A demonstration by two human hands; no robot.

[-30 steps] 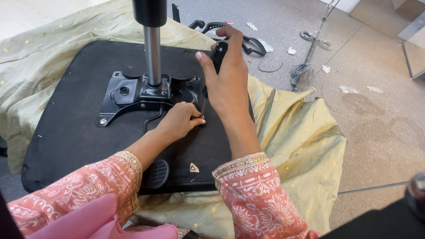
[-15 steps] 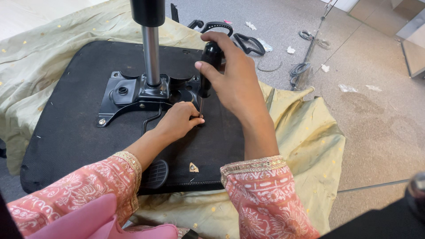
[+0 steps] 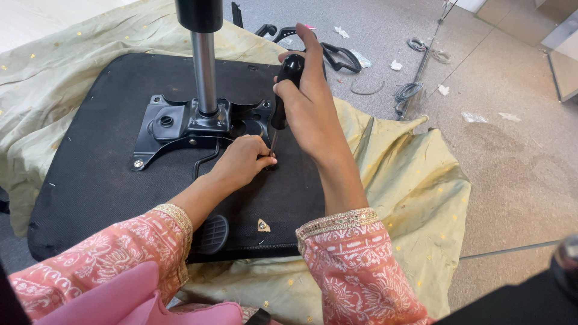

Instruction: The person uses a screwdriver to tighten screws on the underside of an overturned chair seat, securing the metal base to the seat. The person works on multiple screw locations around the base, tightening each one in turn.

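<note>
Both hands busy: right hand (image 3: 310,111) clenched around black-handled screwdriver (image 3: 284,90), upright; left hand (image 3: 241,161) pinches its tip on the black upturned chair seat (image 3: 90,174), beside the metal mounting plate (image 3: 180,123).

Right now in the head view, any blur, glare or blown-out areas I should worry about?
Head view: hands and screwdriver sharp, no motion blur; light soft and even, shadows faint; mild glare streak on the chrome column; pale floor at upper left looks overexposed; dark object at the lower right corner is out of focus; black seat underside keeps little texture detail.
</note>
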